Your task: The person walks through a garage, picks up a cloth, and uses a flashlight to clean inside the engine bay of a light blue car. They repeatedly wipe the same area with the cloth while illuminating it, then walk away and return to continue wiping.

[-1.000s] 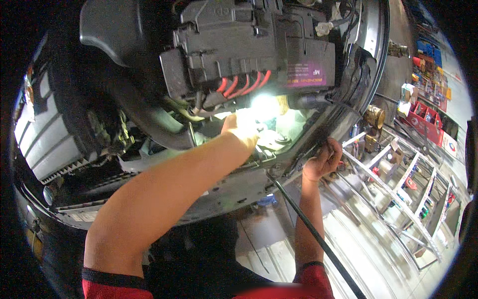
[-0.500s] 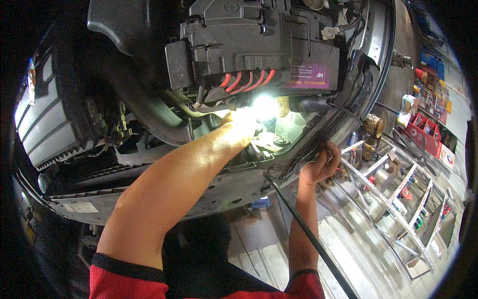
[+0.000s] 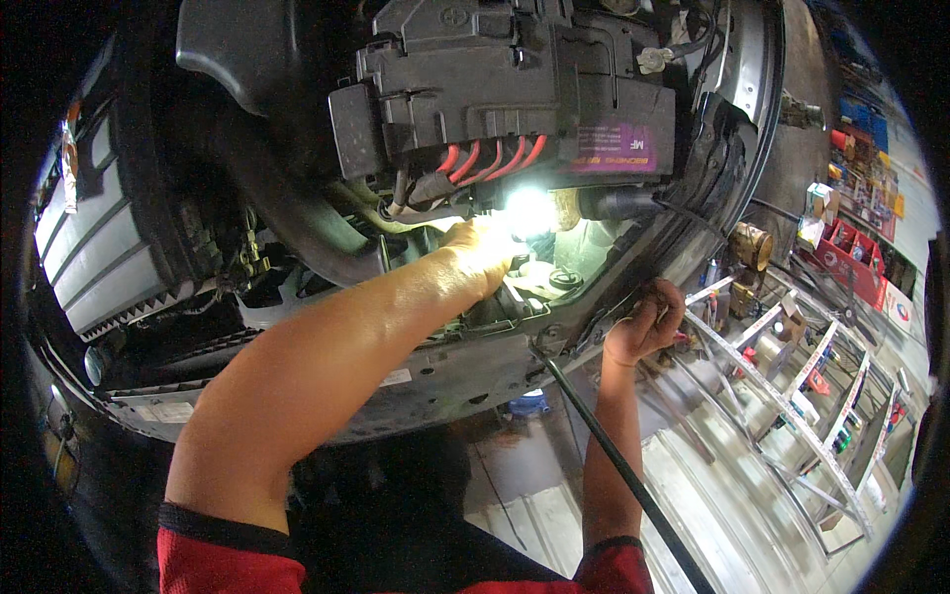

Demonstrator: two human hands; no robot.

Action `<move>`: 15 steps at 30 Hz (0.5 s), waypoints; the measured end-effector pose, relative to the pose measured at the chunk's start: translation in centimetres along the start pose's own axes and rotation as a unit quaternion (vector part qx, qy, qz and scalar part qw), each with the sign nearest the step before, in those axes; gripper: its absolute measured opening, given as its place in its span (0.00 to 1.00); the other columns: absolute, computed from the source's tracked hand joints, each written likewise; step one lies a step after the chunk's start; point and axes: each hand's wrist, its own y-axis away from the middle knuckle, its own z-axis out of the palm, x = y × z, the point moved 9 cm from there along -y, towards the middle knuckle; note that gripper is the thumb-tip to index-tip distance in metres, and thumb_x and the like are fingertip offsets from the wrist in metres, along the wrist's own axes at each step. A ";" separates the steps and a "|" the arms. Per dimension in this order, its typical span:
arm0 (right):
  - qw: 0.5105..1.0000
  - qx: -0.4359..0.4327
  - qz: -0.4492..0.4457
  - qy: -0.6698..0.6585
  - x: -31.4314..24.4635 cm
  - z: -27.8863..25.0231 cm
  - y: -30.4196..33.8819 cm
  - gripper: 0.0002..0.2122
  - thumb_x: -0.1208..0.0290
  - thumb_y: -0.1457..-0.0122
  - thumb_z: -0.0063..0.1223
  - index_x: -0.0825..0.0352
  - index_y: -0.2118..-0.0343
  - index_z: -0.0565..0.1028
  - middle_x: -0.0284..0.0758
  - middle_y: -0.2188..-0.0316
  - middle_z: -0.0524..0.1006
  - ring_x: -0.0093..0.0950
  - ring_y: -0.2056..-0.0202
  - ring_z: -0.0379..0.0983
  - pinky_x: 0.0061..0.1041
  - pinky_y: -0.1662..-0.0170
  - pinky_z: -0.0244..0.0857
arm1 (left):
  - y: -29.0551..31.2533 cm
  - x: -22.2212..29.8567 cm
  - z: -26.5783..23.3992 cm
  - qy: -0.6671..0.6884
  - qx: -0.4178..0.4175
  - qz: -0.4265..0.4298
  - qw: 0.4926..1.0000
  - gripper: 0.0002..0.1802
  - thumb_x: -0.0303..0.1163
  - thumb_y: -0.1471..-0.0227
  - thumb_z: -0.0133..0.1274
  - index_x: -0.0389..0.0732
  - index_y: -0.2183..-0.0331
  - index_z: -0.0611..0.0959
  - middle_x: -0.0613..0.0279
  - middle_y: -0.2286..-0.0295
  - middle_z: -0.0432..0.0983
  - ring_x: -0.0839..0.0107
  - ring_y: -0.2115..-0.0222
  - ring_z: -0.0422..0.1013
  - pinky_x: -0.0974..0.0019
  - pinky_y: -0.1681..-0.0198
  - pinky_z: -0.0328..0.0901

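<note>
My left hand (image 3: 481,249) reaches into a car's engine bay, beneath a black battery and fuse box housing (image 3: 445,109). Glare from a bright light (image 3: 527,210) beside it washes out its fingers, and whatever they touch is hidden. Just right of the hand sits a pale plastic part with a dark round cap (image 3: 565,279). My right hand (image 3: 653,322) is at the outer edge of the dark front bodywork (image 3: 633,287), its fingers curled in. What they grip there, if anything, cannot be made out.
A black rod (image 3: 623,465) slants from the front panel toward the lower right. Red cables (image 3: 495,158) loop under the housing, and a thick black hose (image 3: 307,233) runs to the left. On the right lie a metal ladder-like frame (image 3: 772,401) and a red bin (image 3: 849,259).
My left forearm has shifted slightly left and lower in the picture. The right hand has barely moved, its fingers still curled at the bodywork edge. The view has shifted a little.
</note>
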 end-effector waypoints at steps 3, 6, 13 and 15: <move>1.000 0.009 0.000 0.022 -0.2 0.0 -0.1 0.09 0.80 0.46 0.41 0.72 0.64 0.72 0.38 0.67 0.72 0.31 0.65 0.68 0.27 0.55 0.62 | 1.2 0.3 -0.8 -0.036 0.021 0.035 0.999 0.16 0.36 0.41 0.46 0.49 0.53 0.81 0.62 0.53 0.75 0.65 0.53 0.74 0.61 0.53 0.70; 0.999 -0.001 -0.020 0.046 -0.8 0.2 -0.2 0.09 0.80 0.47 0.40 0.72 0.64 0.72 0.38 0.68 0.72 0.31 0.65 0.68 0.27 0.56 0.62 | 1.4 0.2 -1.7 0.077 0.007 0.030 0.997 0.22 0.27 0.47 0.52 0.51 0.49 0.78 0.59 0.48 0.71 0.64 0.48 0.69 0.59 0.46 0.66; 1.000 0.001 0.006 0.017 -0.2 0.0 -0.1 0.09 0.80 0.48 0.40 0.72 0.65 0.72 0.38 0.69 0.71 0.31 0.66 0.67 0.27 0.58 0.62 | 0.9 -0.1 -0.4 0.020 -0.138 -0.007 0.990 0.41 0.18 0.62 0.58 0.53 0.44 0.73 0.58 0.44 0.66 0.64 0.44 0.66 0.58 0.46 0.66; 1.000 -0.002 0.010 0.024 -0.1 0.0 -0.1 0.09 0.80 0.48 0.40 0.72 0.65 0.72 0.38 0.69 0.71 0.31 0.66 0.67 0.27 0.58 0.62 | 0.6 -0.7 0.4 -0.018 -0.160 -0.050 0.986 0.41 0.20 0.63 0.59 0.54 0.44 0.73 0.57 0.44 0.66 0.65 0.45 0.67 0.56 0.48 0.67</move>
